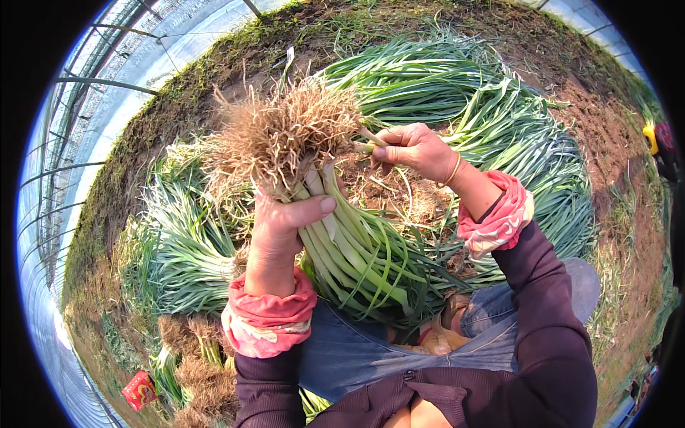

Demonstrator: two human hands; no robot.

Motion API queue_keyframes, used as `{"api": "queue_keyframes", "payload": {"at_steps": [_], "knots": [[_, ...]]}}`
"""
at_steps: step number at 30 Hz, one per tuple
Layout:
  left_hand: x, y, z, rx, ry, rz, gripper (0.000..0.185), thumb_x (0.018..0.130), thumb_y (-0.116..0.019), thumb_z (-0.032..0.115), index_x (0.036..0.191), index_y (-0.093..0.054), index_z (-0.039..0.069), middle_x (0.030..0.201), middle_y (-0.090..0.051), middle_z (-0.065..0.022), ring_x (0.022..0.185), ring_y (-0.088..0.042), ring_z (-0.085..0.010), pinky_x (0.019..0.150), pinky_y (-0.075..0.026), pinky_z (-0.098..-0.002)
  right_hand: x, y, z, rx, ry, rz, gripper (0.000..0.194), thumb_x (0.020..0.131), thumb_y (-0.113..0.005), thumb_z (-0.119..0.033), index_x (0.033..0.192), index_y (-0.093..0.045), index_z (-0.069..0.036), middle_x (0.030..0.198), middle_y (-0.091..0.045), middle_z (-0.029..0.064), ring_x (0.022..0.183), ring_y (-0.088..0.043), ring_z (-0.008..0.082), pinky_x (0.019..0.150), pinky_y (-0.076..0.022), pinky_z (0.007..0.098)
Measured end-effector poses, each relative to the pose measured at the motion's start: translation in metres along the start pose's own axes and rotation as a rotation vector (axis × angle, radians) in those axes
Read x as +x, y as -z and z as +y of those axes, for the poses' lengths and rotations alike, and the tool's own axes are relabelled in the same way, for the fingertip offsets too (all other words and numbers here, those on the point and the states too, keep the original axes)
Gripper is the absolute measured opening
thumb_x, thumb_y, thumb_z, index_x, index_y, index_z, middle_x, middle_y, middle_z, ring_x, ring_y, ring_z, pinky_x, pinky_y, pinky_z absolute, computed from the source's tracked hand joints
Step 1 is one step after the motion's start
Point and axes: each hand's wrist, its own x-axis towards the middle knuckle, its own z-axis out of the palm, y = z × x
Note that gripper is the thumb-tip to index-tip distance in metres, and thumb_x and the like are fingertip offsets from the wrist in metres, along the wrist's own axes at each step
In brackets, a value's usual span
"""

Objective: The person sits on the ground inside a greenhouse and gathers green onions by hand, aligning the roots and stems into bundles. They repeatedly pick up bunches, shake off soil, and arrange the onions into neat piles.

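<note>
My left hand grips a thick bundle of leafy allium plants, likely garlic chives or leeks, just below the roots. Its thumb lies across the pale stems. The bundle's brown, fibrous root mass points up and away, while the green leaves hang toward my lap. At the right side of the roots, my right hand pinches one or two thin pale stalks between thumb and fingers. Whether these stalks are still joined to the bundle I cannot tell.
Long green leaves lie in a curved pile ahead and to the right. Another leafy heap lies at left. Several root-ended bundles sit at lower left beside a red packet. Greenhouse film on hoops borders the left.
</note>
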Motion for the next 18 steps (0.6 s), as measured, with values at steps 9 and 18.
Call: {"api": "queue_keyframes", "payload": {"at_steps": [9, 18], "knots": [[-0.009, 0.012, -0.001, -0.158, -0.099, -0.038, 0.048, 0.065, -0.062, 0.008, 0.11, -0.052, -0.005, 0.088, -0.062, -0.0159, 0.079, -0.063, -0.0264, 0.073, -0.054, -0.0364, -0.017, -0.067, -0.035, -0.202, 0.051, 0.036, 0.021, 0.092, -0.054, -0.017, 0.102, -0.061, 0.0, 0.087, -0.061, 0.0014, 0.077, -0.056, 0.0097, 0.072, -0.0466, 0.0246], [-0.017, 0.014, 0.005, -0.246, -0.192, 0.043, 0.058, 0.064, -0.063, -0.01, 0.118, -0.048, 0.002, 0.1, -0.059, -0.0108, 0.086, -0.061, -0.024, 0.077, -0.052, -0.0357, -0.059, -0.038, -0.083, -0.392, 0.351, 0.557, 0.02, 0.093, -0.051, -0.014, 0.106, -0.058, -0.001, 0.085, -0.056, -0.0018, 0.076, -0.049, 0.0056, 0.071, -0.0417, 0.0204]]}}
